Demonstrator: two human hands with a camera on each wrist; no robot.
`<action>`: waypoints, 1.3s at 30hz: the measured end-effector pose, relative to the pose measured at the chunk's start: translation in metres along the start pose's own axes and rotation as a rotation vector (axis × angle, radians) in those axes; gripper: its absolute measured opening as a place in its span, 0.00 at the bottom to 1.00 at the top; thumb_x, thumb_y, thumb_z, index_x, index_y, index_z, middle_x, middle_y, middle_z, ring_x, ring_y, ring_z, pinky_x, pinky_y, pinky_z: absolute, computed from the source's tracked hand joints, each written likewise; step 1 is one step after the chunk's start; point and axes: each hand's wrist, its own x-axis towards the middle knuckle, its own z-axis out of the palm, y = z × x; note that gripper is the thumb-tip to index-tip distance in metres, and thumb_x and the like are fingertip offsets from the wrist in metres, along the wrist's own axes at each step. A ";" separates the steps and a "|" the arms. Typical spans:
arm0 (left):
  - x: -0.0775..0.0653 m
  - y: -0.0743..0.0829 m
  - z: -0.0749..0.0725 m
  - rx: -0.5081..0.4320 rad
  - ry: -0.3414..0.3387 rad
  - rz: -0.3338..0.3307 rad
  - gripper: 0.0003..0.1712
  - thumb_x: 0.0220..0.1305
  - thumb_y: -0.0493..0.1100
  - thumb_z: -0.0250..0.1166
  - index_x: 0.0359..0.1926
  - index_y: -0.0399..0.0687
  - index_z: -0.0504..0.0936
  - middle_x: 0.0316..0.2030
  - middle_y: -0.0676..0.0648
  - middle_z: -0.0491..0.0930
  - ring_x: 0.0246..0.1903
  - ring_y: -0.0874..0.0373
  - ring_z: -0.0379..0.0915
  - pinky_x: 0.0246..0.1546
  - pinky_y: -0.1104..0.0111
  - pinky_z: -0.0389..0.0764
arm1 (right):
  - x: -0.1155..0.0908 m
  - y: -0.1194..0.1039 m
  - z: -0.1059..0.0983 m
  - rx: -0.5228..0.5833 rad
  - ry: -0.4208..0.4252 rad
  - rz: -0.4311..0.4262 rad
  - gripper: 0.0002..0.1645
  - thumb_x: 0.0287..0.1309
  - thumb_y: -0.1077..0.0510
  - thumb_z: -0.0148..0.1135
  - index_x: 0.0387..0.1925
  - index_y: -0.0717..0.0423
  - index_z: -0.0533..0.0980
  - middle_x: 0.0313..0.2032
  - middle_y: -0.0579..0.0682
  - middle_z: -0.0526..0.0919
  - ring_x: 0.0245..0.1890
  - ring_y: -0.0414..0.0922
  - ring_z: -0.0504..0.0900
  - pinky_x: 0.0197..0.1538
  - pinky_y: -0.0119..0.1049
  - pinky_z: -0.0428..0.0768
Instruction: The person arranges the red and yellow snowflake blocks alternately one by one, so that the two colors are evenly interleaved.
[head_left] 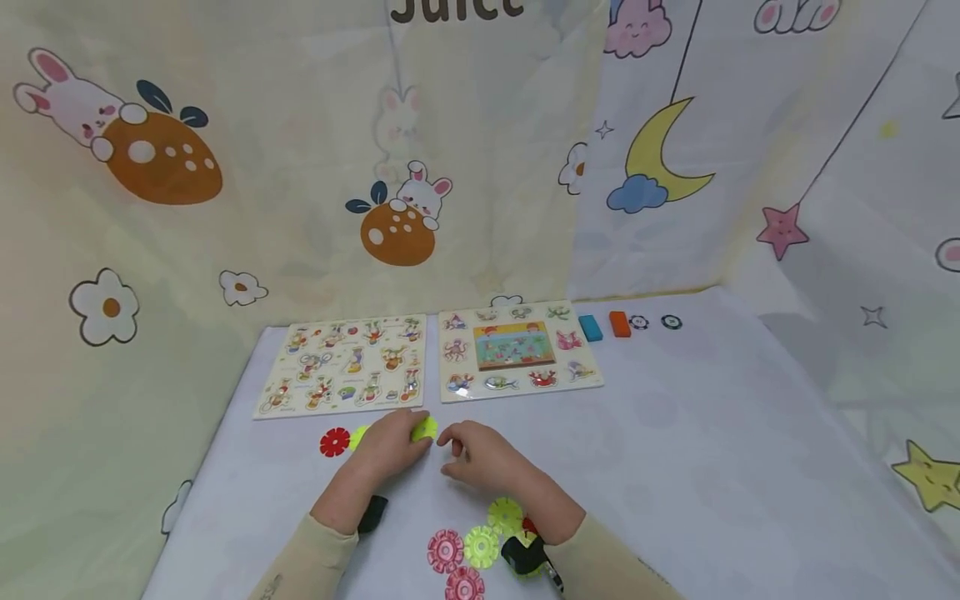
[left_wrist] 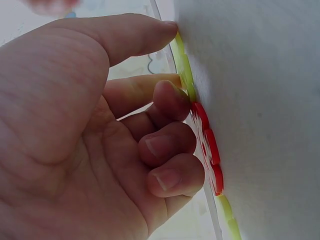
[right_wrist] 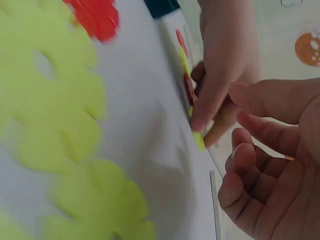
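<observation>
My left hand [head_left: 386, 442] rests on the table and pinches a yellow-green flower-shaped plastic disc [head_left: 424, 428] between thumb and index finger. That disc lies at the right end of a row of discs. A red disc [left_wrist: 212, 147] in the row shows under the curled fingers in the left wrist view. Another yellow-green disc [head_left: 357, 437] and a red disc [head_left: 334, 442] stretch out to the left. Just right of the row hovers my right hand [head_left: 483, 458], fingers loosely bent, holding nothing.
Loose red discs [head_left: 446, 551] and yellow-green discs [head_left: 481, 547] lie near the front, some under the right forearm. Two picture puzzle boards [head_left: 341, 367] [head_left: 521, 350] lie behind the hands. A blue block [head_left: 590, 327], an orange block [head_left: 619, 324] and small dark rings [head_left: 671, 322] sit farther right.
</observation>
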 end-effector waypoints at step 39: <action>-0.001 0.000 -0.001 -0.028 -0.023 -0.030 0.27 0.55 0.51 0.68 0.55 0.46 0.79 0.26 0.55 0.70 0.27 0.59 0.65 0.27 0.67 0.69 | -0.051 -0.040 -0.013 0.159 -0.301 -0.106 0.17 0.52 0.60 0.69 0.43 0.39 0.80 0.28 0.38 0.77 0.25 0.36 0.78 0.30 0.29 0.78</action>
